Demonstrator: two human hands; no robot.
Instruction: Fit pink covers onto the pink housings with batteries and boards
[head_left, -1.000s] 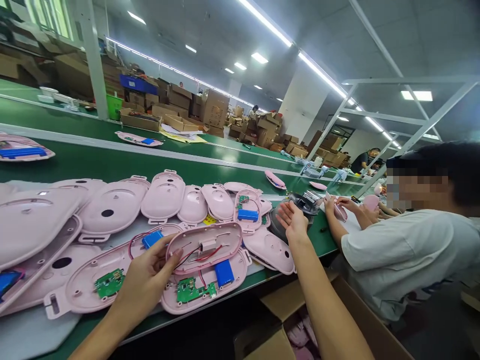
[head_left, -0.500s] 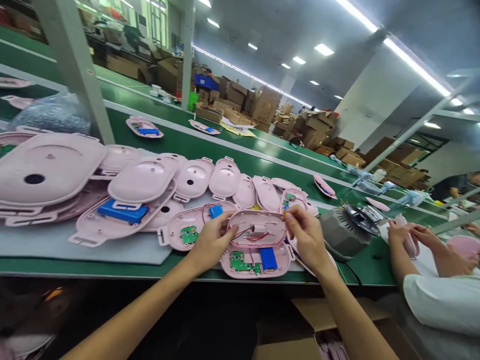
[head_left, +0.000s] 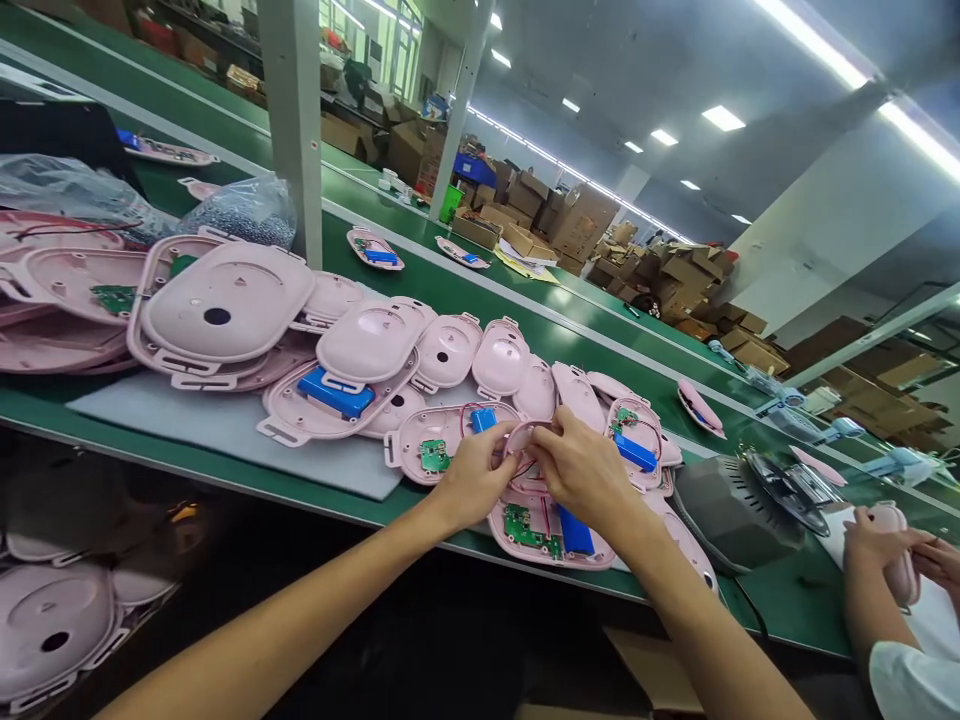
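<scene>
Pink shell piece (head_left: 523,436) between left hand (head_left: 474,478) and right hand (head_left: 586,468), fingers close together.

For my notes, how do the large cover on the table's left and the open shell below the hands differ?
The cover shows its outside, with a dark spot; the open shell shows a green board and blue block inside. The cover lies on another shell, the open shell by the table edge. Both are pink.

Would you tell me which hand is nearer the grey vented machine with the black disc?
Right: the right hand is left of the machine, and the left hand lies farther left.
</scene>
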